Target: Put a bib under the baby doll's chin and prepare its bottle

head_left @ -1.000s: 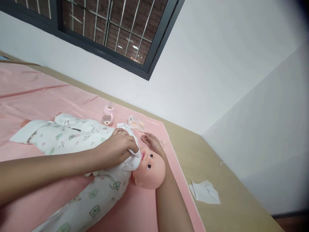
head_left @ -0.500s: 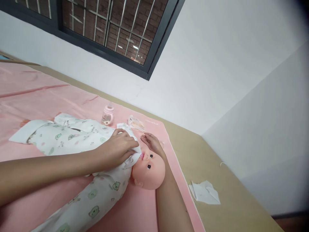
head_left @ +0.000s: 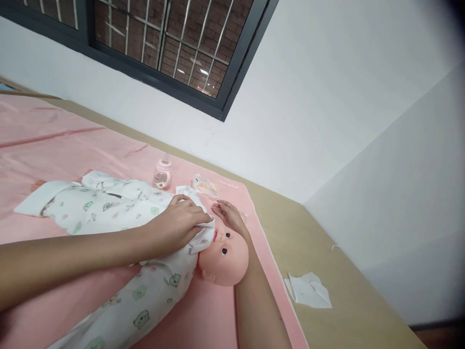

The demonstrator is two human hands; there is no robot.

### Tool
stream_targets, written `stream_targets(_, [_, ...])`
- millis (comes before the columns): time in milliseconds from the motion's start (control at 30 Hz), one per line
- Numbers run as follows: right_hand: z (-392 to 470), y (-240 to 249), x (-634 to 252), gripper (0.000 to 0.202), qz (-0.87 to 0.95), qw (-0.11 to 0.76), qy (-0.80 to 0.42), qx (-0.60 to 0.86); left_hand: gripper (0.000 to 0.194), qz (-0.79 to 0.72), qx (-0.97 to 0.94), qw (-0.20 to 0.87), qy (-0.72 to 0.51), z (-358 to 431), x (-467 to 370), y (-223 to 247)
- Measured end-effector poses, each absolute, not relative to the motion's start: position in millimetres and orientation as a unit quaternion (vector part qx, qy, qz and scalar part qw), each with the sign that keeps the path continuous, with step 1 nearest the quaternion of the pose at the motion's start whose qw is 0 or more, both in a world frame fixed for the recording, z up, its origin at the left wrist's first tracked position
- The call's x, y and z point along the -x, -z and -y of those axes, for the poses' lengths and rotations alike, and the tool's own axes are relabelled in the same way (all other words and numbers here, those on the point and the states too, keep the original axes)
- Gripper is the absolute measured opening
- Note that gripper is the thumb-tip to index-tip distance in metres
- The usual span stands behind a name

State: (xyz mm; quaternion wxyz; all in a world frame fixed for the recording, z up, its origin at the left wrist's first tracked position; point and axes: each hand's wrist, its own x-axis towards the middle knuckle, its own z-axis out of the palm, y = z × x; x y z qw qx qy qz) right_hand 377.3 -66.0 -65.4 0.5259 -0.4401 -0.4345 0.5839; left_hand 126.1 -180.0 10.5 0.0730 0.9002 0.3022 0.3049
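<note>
A baby doll [head_left: 227, 264] lies face up in a white suit [head_left: 160, 286] printed with green animals. My left hand [head_left: 185, 220] rests over its upper chest, with the fingers closed on a piece of white cloth [head_left: 205, 232] at the chin. Whether this cloth is separate or part of the collar, I cannot tell. Behind the doll's head passes my right forearm, the head lying against it. Beyond the face, my right hand [head_left: 228, 213] has its fingers stretched out and holds nothing.
A pink mat [head_left: 29, 126] covers most of the wooden surface [head_left: 290, 228]. Past the doll stand a pink-topped baby bottle [head_left: 162, 173] and a clear plastic packet [head_left: 205, 185]. A folded white cloth [head_left: 308, 291] lies to the right. A barred window [head_left: 174, 43] is set in the wall.
The edge of the white cloth under my left fingers has shifted slightly toward the doll's mouth. My right hand and the doll's head look almost unmoved.
</note>
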Motion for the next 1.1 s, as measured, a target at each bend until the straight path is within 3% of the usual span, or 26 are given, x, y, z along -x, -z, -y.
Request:
stream_targets(400, [68.0,63.4,-376.1,0.025,0.438,0.523,-0.579,0.446,0.044,-0.297,-0.902,0.059,-0.308,178.5,-127.6,-8.0])
stream_targets(733, [69.1,61.0,-375.4,0.023,0.436,0.520,-0.584,0.446,0.047,-0.298,-0.900,0.078,-0.309,176.4,-128.5,-11.9])
stream_targets(1100, [68.6,62.5,-375.2,0.024,0.436,0.524,-0.582,0.442,0.049,-0.263,-0.887,0.168,-0.340,183.6,-128.3,-15.4])
